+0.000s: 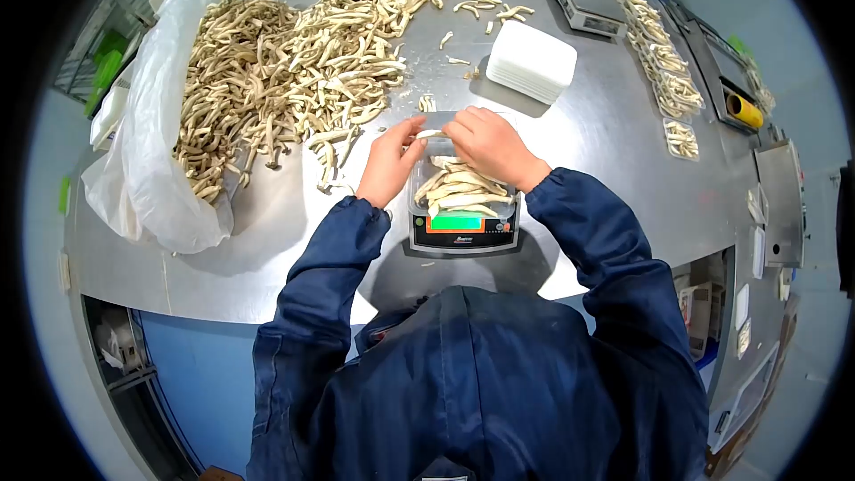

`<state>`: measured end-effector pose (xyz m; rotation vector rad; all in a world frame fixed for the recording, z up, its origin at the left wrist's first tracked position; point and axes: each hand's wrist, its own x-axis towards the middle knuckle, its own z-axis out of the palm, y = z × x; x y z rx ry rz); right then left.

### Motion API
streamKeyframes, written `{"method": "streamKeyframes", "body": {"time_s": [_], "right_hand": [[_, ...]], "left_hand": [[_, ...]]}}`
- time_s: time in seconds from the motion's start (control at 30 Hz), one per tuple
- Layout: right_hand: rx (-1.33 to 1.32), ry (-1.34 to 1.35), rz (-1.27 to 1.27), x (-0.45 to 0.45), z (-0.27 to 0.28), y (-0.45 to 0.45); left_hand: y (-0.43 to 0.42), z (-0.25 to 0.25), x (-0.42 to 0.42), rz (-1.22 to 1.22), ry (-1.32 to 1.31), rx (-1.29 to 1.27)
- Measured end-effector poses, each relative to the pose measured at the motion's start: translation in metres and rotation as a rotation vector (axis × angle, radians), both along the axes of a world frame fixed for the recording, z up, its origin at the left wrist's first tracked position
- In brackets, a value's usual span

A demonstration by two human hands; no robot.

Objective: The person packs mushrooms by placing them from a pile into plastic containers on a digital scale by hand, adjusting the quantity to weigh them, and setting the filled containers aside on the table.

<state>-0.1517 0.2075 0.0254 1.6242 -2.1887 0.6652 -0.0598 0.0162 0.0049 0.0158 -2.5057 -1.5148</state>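
Note:
A digital scale (464, 238) with a lit green display stands near the table's front edge. On it rests a clear plastic tray (417, 189) with several pale, long mushrooms (463, 189) lying in it. Over the tray's far part, a single pale mushroom (432, 134) spans the gap between my hands. My left hand (390, 160) pinches its left end with the fingertips. At its other end, my right hand (488, 144) has its fingers closed on it.
A large mushroom pile (303, 71) spreads beside a clear plastic bag (147, 151) at the left. White stacked trays (532, 62) stand beyond my right hand. Another scale (583, 7) and a row of filled trays (659, 53) are at the back right.

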Motion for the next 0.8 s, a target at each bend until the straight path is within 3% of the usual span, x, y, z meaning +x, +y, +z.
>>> {"method": "streamKeyframes", "body": {"time_s": [0.13,0.2,0.4,0.5,0.7,0.8], "right_hand": [[-0.015,-0.153,-0.022,0.004,0.006,0.000],[0.016,-0.370,-0.050,0.003,0.008,0.005],[0.013,-0.738,-0.024,-0.006,0.007,0.014],[0.050,-0.910,-0.044,0.001,0.022,0.012],[0.128,-0.404,-0.113,-0.002,0.008,0.009],[0.173,-0.327,-0.125,0.002,0.002,0.013]], "left_hand": [[-0.009,-0.011,-0.005,-0.010,-0.094,0.088],[-0.006,-0.011,-0.002,0.007,-0.083,0.179],[0.009,-0.006,0.005,0.157,0.101,-0.162],[0.014,-0.003,0.004,0.189,0.133,-0.109],[0.012,-0.002,0.014,0.095,0.189,-0.257],[0.004,-0.009,0.025,0.088,0.143,-0.257]]}}
